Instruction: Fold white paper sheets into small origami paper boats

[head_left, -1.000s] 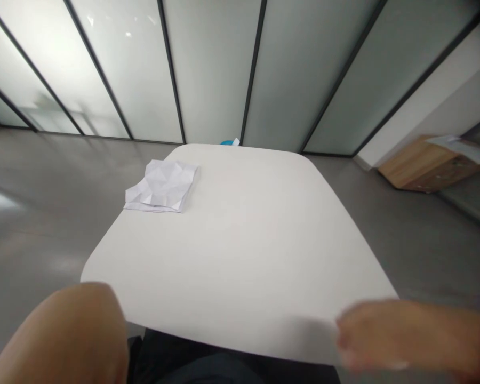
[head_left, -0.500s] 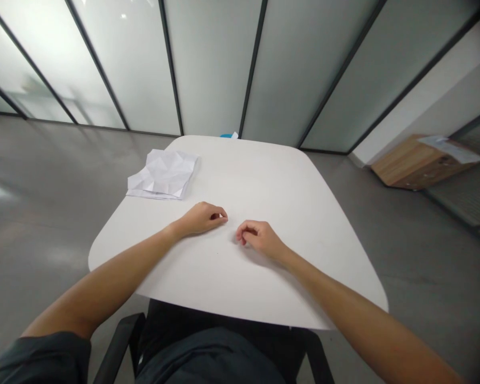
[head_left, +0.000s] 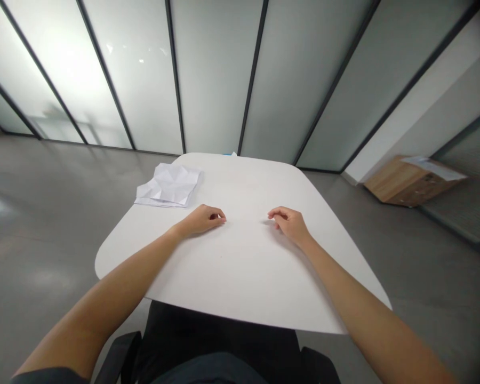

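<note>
My left hand (head_left: 205,219) rests on the white table (head_left: 240,282), left of its middle. Its fingers curl round so that the tips come together with the thumb in a loose pinch, and nothing shows between them. To the right, my right hand (head_left: 291,222) is held just over the tabletop, fingers bent and a little apart from the thumb, with nothing in it. A stack of creased white paper sheets (head_left: 172,184) lies beyond my left hand at the table's left edge; neither hand touches it.
Behind the table stands a frosted glass partition (head_left: 214,74) with dark frames. A wood-coloured box (head_left: 408,181) with a paper on top sits on the floor at right. Chair armrests (head_left: 122,354) flank my lap. Something blue and white (head_left: 230,154) peeks past the far edge.
My right hand has moved right and away from me, widening the gap between the hands, and its fingers have loosened. My left hand stays in place. The view has tilted up slightly.
</note>
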Action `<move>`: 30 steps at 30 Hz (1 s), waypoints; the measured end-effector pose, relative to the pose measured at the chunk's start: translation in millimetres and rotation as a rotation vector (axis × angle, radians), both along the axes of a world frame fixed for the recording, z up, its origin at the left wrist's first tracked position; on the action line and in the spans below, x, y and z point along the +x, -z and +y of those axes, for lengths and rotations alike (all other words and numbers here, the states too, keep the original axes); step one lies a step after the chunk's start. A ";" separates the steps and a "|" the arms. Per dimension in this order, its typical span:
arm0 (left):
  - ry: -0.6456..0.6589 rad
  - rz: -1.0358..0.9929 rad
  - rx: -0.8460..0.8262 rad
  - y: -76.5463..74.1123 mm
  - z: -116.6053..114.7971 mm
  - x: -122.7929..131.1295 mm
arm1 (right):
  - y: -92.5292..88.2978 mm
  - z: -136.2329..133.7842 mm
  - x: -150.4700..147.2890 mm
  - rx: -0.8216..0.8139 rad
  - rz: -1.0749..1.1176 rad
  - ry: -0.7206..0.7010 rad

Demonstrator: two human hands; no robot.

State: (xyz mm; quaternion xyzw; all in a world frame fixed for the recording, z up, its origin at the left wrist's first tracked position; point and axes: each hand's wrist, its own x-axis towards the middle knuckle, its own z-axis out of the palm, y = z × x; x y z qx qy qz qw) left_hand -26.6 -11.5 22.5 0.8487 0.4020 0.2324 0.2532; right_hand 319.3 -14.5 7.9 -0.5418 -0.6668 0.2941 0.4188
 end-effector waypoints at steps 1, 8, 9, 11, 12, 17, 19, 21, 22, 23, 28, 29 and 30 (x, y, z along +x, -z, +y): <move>-0.005 0.010 0.009 -0.3 0.9 -2.3 | 0.6 3.0 3.9 0.000 0.009 0.021; -0.270 0.059 0.279 -7.9 12.8 -36.1 | 8.2 10.4 10.4 0.023 -0.014 0.055; -0.340 0.057 0.338 -10.0 15.1 -44.5 | 9.4 11.8 11.0 0.037 -0.034 0.049; -0.473 0.065 0.439 -14.0 19.2 -62.6 | 10.8 16.2 16.5 0.102 -0.093 0.061; -0.524 0.065 0.475 -15.5 20.7 -71.1 | 11.0 18.7 21.9 0.155 -0.130 0.085; -0.495 0.131 0.510 -15.1 20.1 -80.9 | 5.2 23.5 59.0 0.343 -0.370 0.247; -0.350 0.162 0.481 -12.3 16.4 -64.7 | 1.3 19.7 61.4 0.355 -0.473 0.220; -0.181 0.186 0.466 -8.4 12.0 -42.3 | -2.0 14.0 48.9 0.376 -0.578 0.096; -0.095 0.194 0.474 -5.9 9.8 -31.1 | -3.2 11.0 37.8 0.381 -0.637 -0.002; -0.023 0.209 0.485 -3.0 7.8 -20.9 | -4.0 7.8 24.6 0.390 -0.692 -0.077; 0.103 0.321 0.446 15.6 1.7 4.2 | -1.2 -7.5 -33.9 0.257 -0.879 -0.344; 0.118 0.354 0.422 19.1 1.2 5.1 | 0.0 -9.9 -39.3 0.215 -0.905 -0.396; 0.131 0.388 0.397 22.2 1.0 5.3 | 1.1 -11.6 -42.4 0.189 -0.926 -0.427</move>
